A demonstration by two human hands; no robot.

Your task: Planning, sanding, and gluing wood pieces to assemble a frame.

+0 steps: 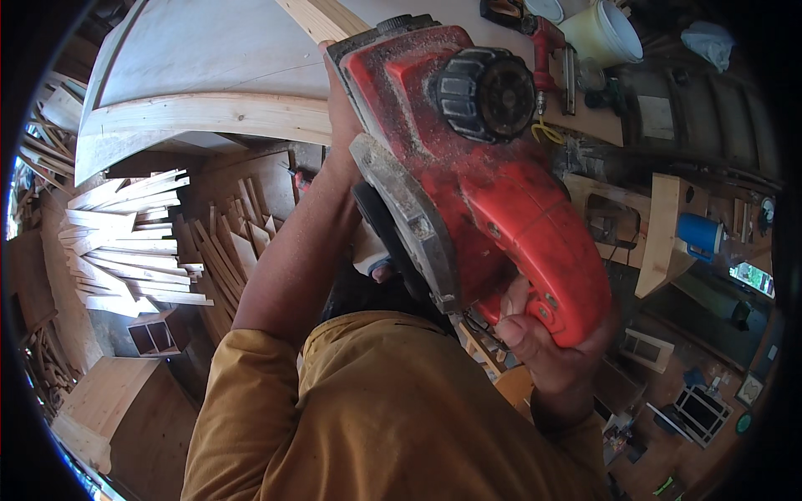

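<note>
A red electric hand planer (501, 192) with a black ribbed knob (486, 93) is lifted and tilted right in front of me, dusted with wood powder. My right hand (535, 334) wraps round its rear handle. Reaching up behind the planer's front end, my left hand (342, 117) is mostly covered by it. Its fingers are hidden, so I cannot see how they are placed. Beyond the tool lies a large pale panel (200, 54) with a wooden edge strip (225, 115). A wooden batten (322, 17) rests on the panel and passes behind the planer.
Cut wood strips (134, 242) are heaped at the left, above a wooden box (125, 409). At the far right side stand a white bucket (614, 33), a red power drill (547, 54) and a blue jug (699, 234). A wooden frame (660, 234) stands nearby.
</note>
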